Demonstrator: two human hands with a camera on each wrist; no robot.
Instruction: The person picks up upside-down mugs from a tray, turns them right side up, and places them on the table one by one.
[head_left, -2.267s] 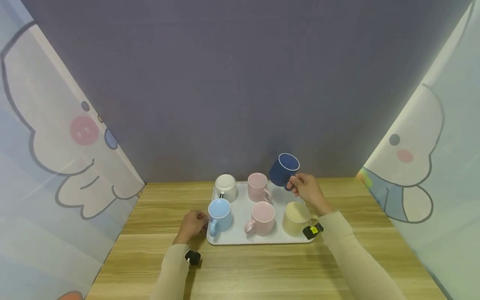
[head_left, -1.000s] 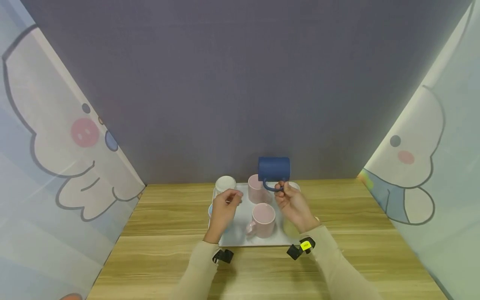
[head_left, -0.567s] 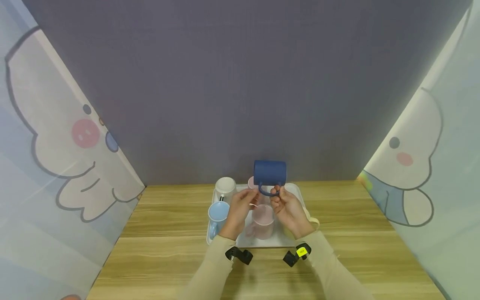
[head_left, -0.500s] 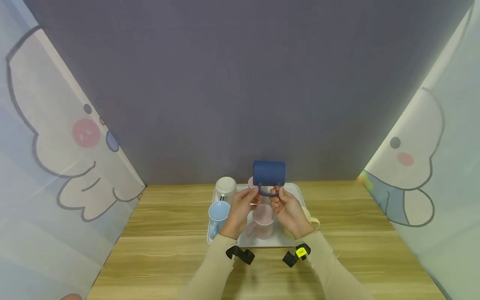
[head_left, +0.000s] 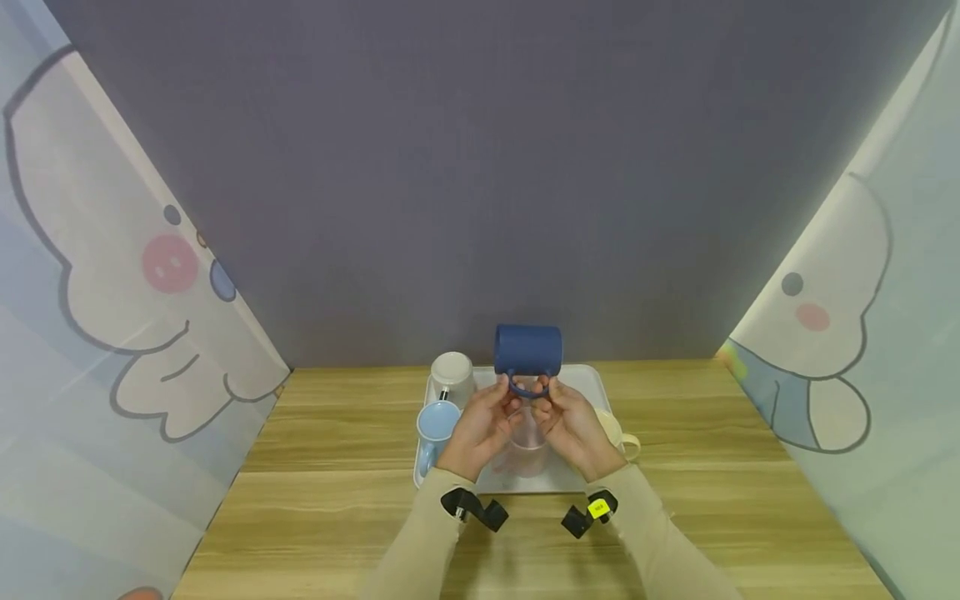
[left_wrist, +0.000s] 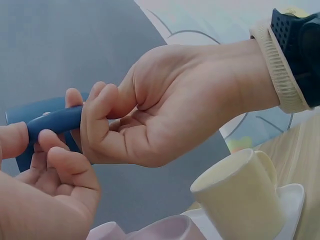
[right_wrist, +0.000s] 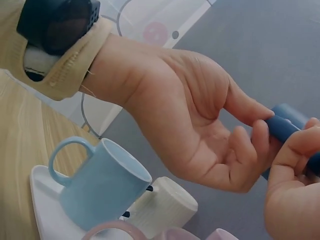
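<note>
A dark blue mug (head_left: pixel 528 348) lies sideways in the air above the back of the white tray (head_left: pixel 592 380), its handle pointing toward me. My left hand (head_left: pixel 480 429) pinches one end of that handle between thumb and fingers. At the other end, my right hand (head_left: pixel 576 425) pinches it the same way. Both wrist views show the fingers curled at the handle, the left hand (left_wrist: pixel 52 195) low in the left wrist view. Beneath the hands stands a pink mug (head_left: pixel 527 454), partly covered. Another pink mug behind it is almost wholly hidden.
On the tray's left side stand a light blue mug (head_left: pixel 438 423) and a white mug (head_left: pixel 452 372) behind it. A pale yellow mug (head_left: pixel 610 427) is at the right, partly behind my right hand. The wooden table (head_left: pixel 337 492) meets a grey wall (head_left: pixel 480 183) at the back.
The blue mug has turned from tilted upright onto its side and moved left. My left hand has come from the tray's left edge to grip the handle beside my right hand.
</note>
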